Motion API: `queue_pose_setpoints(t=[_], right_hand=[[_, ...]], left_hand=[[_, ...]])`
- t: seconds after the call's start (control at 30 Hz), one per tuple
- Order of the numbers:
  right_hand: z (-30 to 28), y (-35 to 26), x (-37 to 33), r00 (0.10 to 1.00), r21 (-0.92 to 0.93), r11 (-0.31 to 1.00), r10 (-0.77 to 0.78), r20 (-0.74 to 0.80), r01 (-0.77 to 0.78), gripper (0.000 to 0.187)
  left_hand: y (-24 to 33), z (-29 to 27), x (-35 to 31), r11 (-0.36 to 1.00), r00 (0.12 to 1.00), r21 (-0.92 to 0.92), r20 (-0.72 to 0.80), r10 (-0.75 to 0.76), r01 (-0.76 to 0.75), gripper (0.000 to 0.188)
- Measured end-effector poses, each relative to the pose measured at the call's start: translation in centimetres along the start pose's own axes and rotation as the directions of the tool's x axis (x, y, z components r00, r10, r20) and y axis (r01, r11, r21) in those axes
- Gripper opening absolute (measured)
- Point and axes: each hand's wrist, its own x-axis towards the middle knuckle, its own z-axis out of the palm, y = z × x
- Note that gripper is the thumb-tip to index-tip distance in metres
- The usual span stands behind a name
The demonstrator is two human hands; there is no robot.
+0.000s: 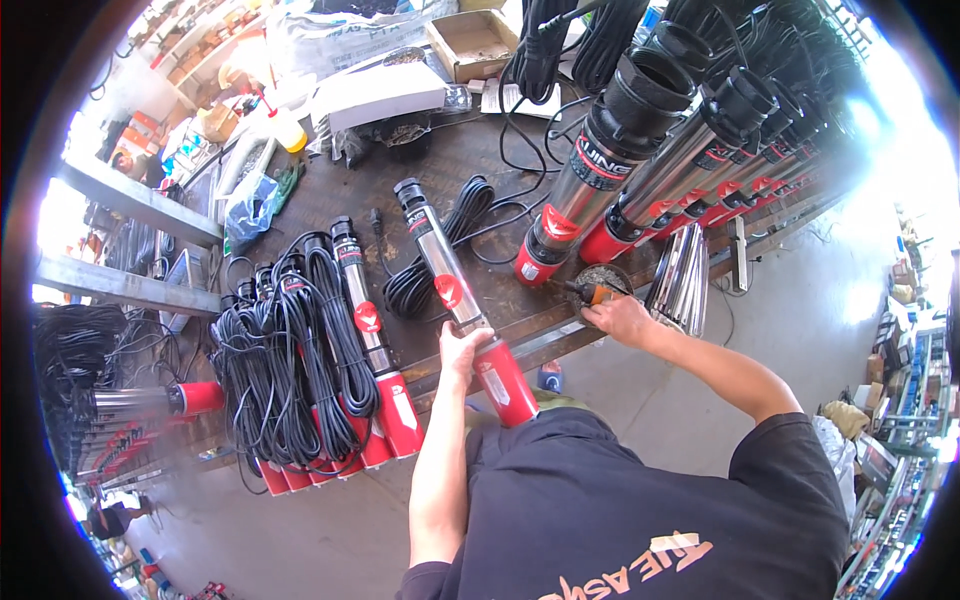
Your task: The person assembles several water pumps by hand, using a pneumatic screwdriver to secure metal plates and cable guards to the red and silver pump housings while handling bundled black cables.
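Observation:
A slim submersible pump (437, 255), with a steel body, red lower end and black cap, leans over the table's near edge. Its red end comes down against my dark shirt. My left hand (462, 352) is wrapped round it just above the red part. Over to the right, my right hand (622, 318) is closed on an orange-and-black screwdriver (598, 294), its thin end pointing left. That tool is above a round bowl (612, 274) of small parts, beside the red foot of a thicker pump (585, 165). My right fingertips are partly hidden.
Several slim pumps with coiled black cables (290, 370) lie at the left edge. Behind the held pump is a cable coil (465, 215). Thick pumps (700, 150) stand in rows at right, near bundled metal strips (682, 275). A cardboard box (472, 45) and yellow bottle (290, 132) are at the back.

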Motion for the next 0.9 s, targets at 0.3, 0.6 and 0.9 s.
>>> queue_pose_setpoints(t=[0.3, 0.6, 0.9], right_hand=[[1.5, 1.1, -0.2, 0.996, -0.035, 0.998, -0.056, 0.075, 0.058, 0.008], [-1.2, -5.8, 6.0, 0.864, 0.664, 0.720, 0.450, -0.226, -0.202, 0.020], [-1.3, -11.6, 13.6, 0.810, 0.938, -0.201, 0.474, 0.345, -0.282, 0.018]], left_hand=[[0.2, 0.1, 0.0, 0.999, 0.999, 0.011, -0.007, -0.040, 0.040, 0.065], [-0.1, -0.1, 0.2, 1.000, 1.000, 0.025, -0.001, 0.000, 0.000, 0.062], [-0.4, -0.6, 0.4, 0.999, 0.999, -0.042, 0.033, -0.022, 0.024, 0.063]])
